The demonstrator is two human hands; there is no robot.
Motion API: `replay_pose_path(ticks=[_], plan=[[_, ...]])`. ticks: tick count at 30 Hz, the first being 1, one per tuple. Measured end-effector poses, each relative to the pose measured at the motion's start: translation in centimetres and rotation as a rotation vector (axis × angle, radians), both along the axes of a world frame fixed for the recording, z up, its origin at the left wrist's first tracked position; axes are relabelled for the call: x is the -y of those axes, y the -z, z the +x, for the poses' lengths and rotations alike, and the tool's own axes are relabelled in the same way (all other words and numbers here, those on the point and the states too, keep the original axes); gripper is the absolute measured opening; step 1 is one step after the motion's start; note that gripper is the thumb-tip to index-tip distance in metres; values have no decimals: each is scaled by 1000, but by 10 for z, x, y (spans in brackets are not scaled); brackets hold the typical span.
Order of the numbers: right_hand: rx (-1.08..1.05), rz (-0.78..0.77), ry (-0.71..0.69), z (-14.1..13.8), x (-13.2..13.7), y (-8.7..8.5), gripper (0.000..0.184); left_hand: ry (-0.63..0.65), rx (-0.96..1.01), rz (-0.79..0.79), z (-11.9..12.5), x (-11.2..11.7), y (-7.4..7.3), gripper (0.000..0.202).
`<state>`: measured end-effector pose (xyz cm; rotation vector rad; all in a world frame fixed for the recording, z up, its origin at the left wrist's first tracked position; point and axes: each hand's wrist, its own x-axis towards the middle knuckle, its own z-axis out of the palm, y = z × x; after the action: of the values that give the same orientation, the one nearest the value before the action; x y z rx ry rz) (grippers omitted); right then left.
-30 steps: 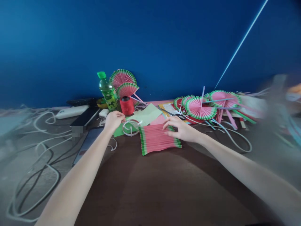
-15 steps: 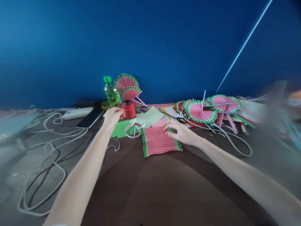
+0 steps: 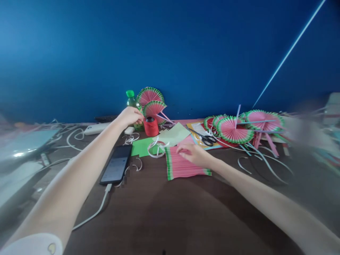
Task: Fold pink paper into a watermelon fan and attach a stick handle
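My left hand point(image 3: 130, 115) reaches to the back of the table with its fingers curled. It is just left of a red thread spool point(image 3: 151, 127) and in front of a green bottle point(image 3: 131, 101). What the fingers pinch, if anything, is hidden. My right hand point(image 3: 191, 154) lies on a pleated pink paper with green edges point(image 3: 183, 167), fingers bent and gripping its upper part. A white strip loop point(image 3: 156, 148) lies beside the paper's left corner.
A phone point(image 3: 116, 165) on a white cable lies at the left. A green sheet point(image 3: 141, 146), a pale sheet point(image 3: 174, 134), scissors point(image 3: 206, 138) and several finished paper fans point(image 3: 233, 129) crowd the back. Cables and a power strip point(image 3: 95, 129) spread left, before a blue wall.
My left hand has moved away from the white loop, back and up toward the red spool. My right hand has stayed on the pleated paper. The view has shifted, revealing the phone.
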<state>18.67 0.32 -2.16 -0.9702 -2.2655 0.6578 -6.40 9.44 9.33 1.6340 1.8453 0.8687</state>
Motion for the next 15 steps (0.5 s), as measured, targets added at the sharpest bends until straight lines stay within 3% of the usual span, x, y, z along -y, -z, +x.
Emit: replay_pose_path(ticks=[4, 9, 12, 15], plan=[[52, 79, -133, -69, -6, -6, 19, 18, -76, -4, 6, -4, -14, 13], [121, 69, -188, -155, -14, -2, 31, 15, -114, 22, 9, -8, -30, 8], [128, 11, -198, -179, -16, 3, 25, -12, -107, 83, 7, -14, -37, 11], [47, 20, -176, -179, -15, 0, 26, -71, -45, 138, 8, -24, -44, 16]])
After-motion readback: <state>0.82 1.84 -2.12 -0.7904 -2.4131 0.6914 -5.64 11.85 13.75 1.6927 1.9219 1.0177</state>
